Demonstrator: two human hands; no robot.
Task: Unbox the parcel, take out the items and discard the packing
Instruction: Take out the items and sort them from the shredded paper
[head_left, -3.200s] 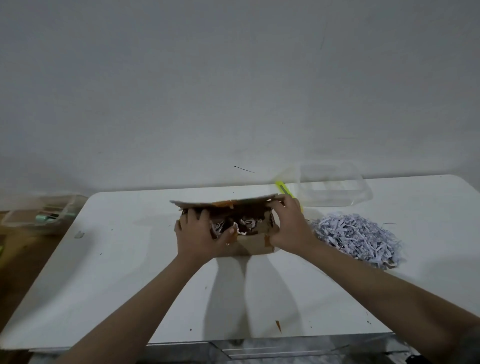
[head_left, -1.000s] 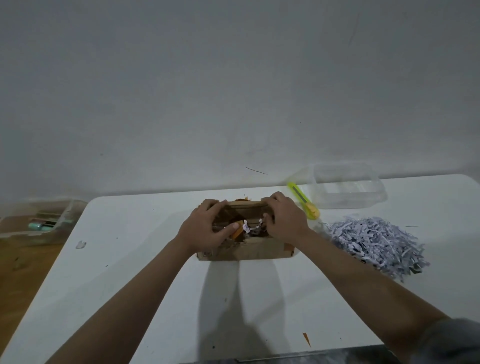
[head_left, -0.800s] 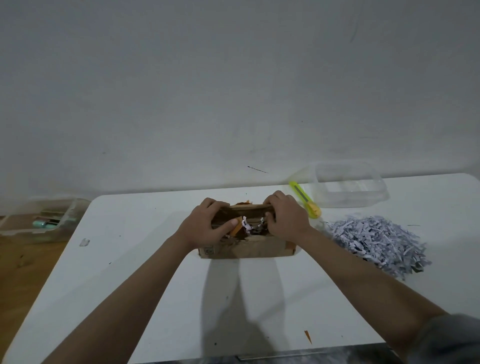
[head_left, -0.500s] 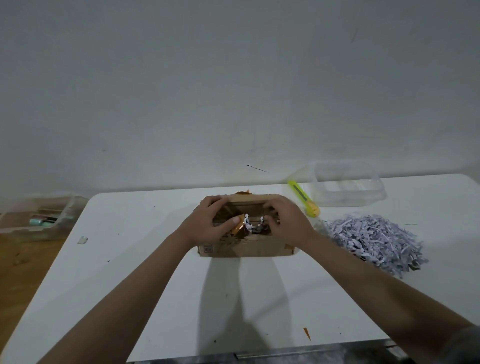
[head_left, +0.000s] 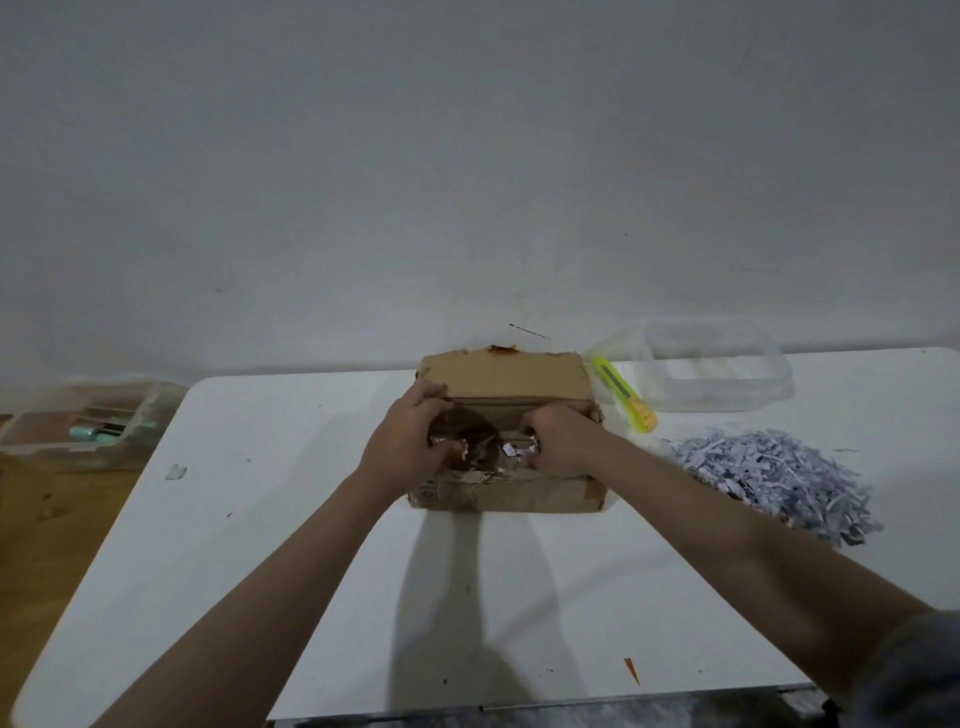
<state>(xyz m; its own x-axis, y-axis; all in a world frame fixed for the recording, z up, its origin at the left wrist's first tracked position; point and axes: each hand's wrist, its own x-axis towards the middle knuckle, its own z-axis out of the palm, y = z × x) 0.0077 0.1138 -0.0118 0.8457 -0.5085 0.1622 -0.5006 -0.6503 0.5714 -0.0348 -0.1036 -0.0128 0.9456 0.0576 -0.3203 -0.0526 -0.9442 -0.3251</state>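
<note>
Head view, only cam: we've got the cardboard box (head_left: 506, 439) mid-table on the white table (head_left: 291, 519), long axis running 9-to-3, opening up, far flap (head_left: 504, 379) folded back toward 12. Left hand (head_left: 410, 447) is curled over the box's 9 o'clock rim, fingers hooked on the edge. Right hand (head_left: 563, 441) is closed down inside the opening at the 3 o'clock side, prob. on shredded filler, but we can't tell what exactly it grips. Bits of white shred (head_left: 511, 451) show betw. the hands.

Handling, our call: box looks light, worn, soft at torn edges; we'd hold by side walls, not flaps. Filler is loose and springy, so scoop in handfuls.

Shred pile (head_left: 769, 478) sits at 3 o'clock of box, yellow cutter (head_left: 623, 392) at 1–2 o'clock, clear tub (head_left: 711, 366) beyond it. Another clear bin (head_left: 83, 421) sits off-table at 9.
</note>
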